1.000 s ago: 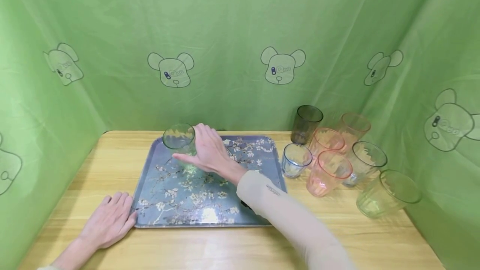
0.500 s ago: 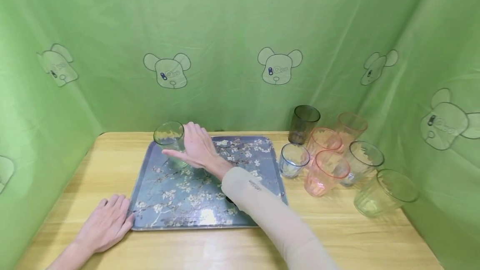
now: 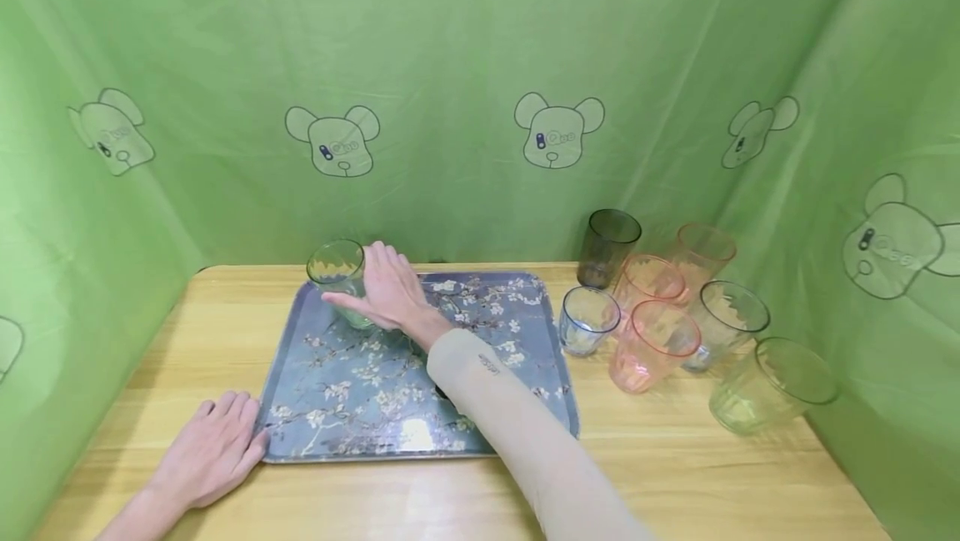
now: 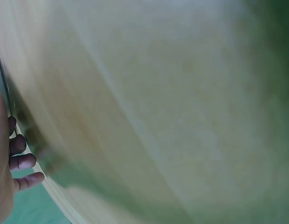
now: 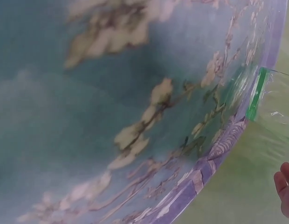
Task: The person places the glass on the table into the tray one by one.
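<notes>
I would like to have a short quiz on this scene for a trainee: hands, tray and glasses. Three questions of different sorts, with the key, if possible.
1. The right hand holds: A) a blue-rimmed glass; B) a green glass; C) nothing?
2. True or false: the dark glass stands outside the tray.
3. How many pink glasses stand on the table?

Key: 1. B; 2. true; 3. three.

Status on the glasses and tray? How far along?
Looks done: the tray lies flat on the table; no glass visibly released on it yet.
In hand: the right hand holds a green glass at the tray's far left corner; whether it touches down is unclear.
Left, apparently: seven other glasses standing on the table right of the tray.
</notes>
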`<state>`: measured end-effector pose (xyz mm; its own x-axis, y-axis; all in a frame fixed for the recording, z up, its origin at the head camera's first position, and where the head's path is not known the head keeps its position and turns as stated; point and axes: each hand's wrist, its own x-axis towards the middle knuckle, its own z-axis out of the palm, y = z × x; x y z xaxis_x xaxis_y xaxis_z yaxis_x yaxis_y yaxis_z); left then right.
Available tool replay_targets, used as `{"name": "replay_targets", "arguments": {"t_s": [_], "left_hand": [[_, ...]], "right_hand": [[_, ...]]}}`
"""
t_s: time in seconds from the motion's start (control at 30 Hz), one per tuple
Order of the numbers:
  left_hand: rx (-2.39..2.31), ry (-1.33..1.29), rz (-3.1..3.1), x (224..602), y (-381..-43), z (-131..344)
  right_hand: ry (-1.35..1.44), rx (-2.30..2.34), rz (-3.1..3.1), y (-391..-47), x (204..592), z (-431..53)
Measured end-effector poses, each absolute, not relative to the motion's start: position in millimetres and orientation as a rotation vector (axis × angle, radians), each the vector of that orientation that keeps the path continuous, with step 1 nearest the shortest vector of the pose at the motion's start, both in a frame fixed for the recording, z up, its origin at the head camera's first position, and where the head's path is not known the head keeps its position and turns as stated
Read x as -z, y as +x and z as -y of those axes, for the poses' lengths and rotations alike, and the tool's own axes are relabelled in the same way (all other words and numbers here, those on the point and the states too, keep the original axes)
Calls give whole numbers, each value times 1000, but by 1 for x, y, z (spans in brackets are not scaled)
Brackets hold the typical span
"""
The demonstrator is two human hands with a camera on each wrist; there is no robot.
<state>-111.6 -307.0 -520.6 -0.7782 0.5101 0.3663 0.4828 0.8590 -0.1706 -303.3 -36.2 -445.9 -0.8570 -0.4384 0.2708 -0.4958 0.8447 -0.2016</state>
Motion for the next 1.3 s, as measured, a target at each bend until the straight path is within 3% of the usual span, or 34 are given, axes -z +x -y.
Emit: {"name": "replay_targets", "arguments": {"t_s": [1.3], "left_hand": [[-100, -744, 2603, 522, -111, 308]], "right_hand": [[577, -278, 2910, -309, 446, 65]]}}
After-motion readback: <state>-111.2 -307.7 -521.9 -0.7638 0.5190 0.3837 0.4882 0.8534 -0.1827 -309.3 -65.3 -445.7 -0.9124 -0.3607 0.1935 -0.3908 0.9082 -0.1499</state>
